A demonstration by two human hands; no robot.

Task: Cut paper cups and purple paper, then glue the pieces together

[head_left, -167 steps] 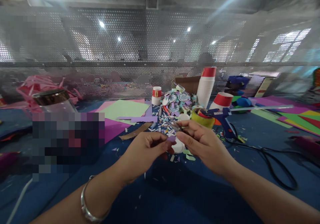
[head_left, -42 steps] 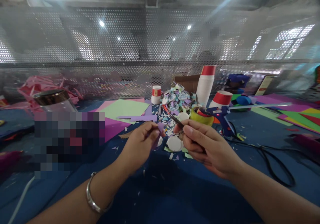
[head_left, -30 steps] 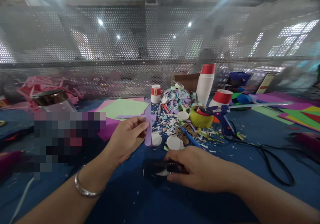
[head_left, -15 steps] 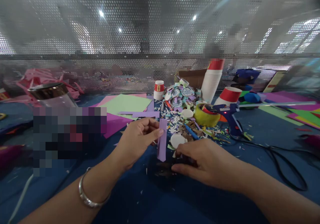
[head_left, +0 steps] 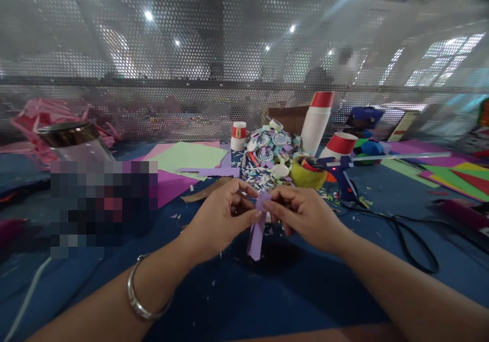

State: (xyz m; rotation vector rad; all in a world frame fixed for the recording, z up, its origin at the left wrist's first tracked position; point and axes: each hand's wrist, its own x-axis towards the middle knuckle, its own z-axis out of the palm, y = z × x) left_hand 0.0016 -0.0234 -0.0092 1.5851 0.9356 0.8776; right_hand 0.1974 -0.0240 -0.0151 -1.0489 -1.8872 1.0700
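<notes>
A folded purple paper strip (head_left: 256, 237) hangs down at the centre of the head view, above the blue tabletop. My left hand (head_left: 219, 217) pinches the strip near its top between thumb and fingers. From the other side, my right hand (head_left: 305, 217) has its thumb and fingers closed on the strip's upper edge. Beyond the hands lie paper scraps and a heap of small paper pieces with round white discs (head_left: 273, 140). A brown scrap (head_left: 208, 190) lies just past my left hand.
Behind the right hand stand a yellow tape roll (head_left: 307, 174), a blue glue gun (head_left: 344, 176) with its black cable (head_left: 405, 242), and stacked paper cups (head_left: 315, 125). Coloured sheets (head_left: 194, 157) lie back left, near a lidded clear jar (head_left: 82, 146). Perforated metal panels (head_left: 191, 61) rise behind.
My right hand has moved up and left from the scraps to the purple strip and closed on it. The strip is now lower and tilted. The brown scrap now shows beyond my left hand.
</notes>
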